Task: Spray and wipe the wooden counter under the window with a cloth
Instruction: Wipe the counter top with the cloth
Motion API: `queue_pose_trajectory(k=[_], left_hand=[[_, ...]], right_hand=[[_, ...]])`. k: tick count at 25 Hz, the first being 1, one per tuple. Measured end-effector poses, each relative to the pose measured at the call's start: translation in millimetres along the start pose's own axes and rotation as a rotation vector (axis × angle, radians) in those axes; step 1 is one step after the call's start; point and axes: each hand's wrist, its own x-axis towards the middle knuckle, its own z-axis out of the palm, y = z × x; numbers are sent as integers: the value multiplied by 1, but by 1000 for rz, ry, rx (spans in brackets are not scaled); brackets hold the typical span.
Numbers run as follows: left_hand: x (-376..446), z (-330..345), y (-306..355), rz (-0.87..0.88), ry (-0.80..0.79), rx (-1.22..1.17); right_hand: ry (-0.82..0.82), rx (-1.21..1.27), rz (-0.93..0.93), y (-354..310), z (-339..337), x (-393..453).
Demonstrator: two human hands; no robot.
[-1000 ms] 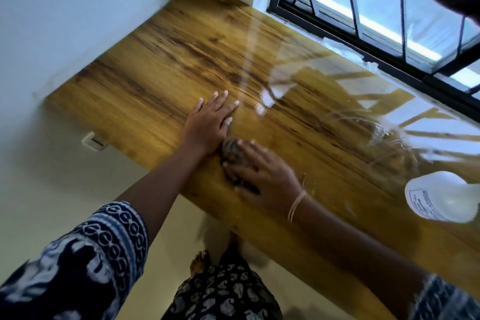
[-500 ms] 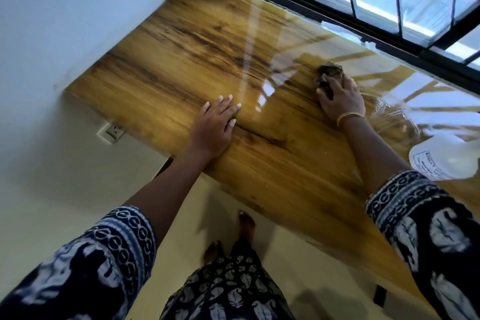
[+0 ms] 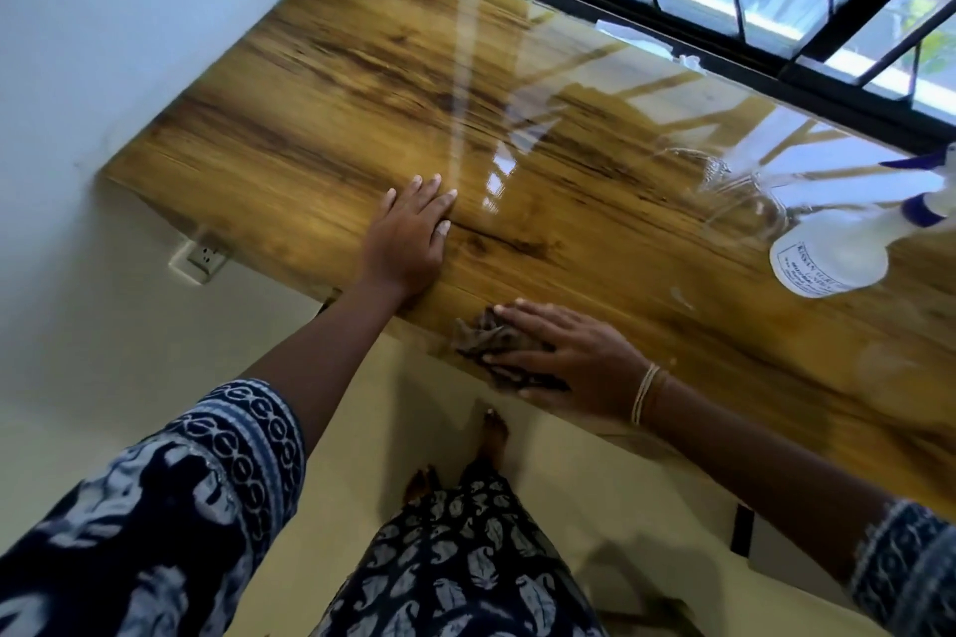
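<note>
One glossy brown wooden desk point(image 3: 320, 119), one crumpled dark brown cloth point(image 3: 491, 341), one white plastic spray bottle point(image 3: 838, 254), one white wall socket point(image 3: 199, 260) and two hands are seen: left point(image 3: 408, 243), right point(image 3: 579, 357).

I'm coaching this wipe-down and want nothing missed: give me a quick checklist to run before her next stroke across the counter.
1. Cloth under the wiping hand: ok, the right hand presses it flat on the counter near the front edge.
2. Bracing hand out of the stroke's path: ok, the left hand rests flat on the wood, apart from the cloth.
3. Spray bottle clear of the cloth: ok, it sits well off to the right.
4. Surface wet enough: cannot tell, the window's glare hides it.
5. Strip by the window frame wiped: cannot tell.
</note>
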Motion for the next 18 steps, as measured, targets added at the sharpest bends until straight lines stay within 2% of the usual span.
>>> queue_pose_trajectory(k=[2, 5, 7, 9, 10, 12, 14, 16, 18], left_hand=[[-1, -1, 1, 1, -8, 6], [-1, -1, 5, 34, -4, 38], [-2, -1, 4, 71, -12, 54], [2, -1, 8, 117, -15, 58], [5, 0, 10, 130, -23, 47], [13, 4, 20, 133, -35, 20], [23, 12, 40, 145, -39, 6], [33, 22, 63, 158, -68, -28], [52, 33, 84, 172, -94, -55]], right_hand=[[39, 11, 228, 44, -8, -9], [114, -36, 802, 135, -21, -25], [141, 18, 1098, 184, -30, -28], [159, 97, 1301, 203, -37, -24], [150, 118, 1327, 198, -40, -19], [143, 82, 1177, 161, -37, -13], [171, 52, 826, 102, -30, -12], [107, 53, 442, 36, -11, -22], [3, 29, 159, 16, 4, -36]])
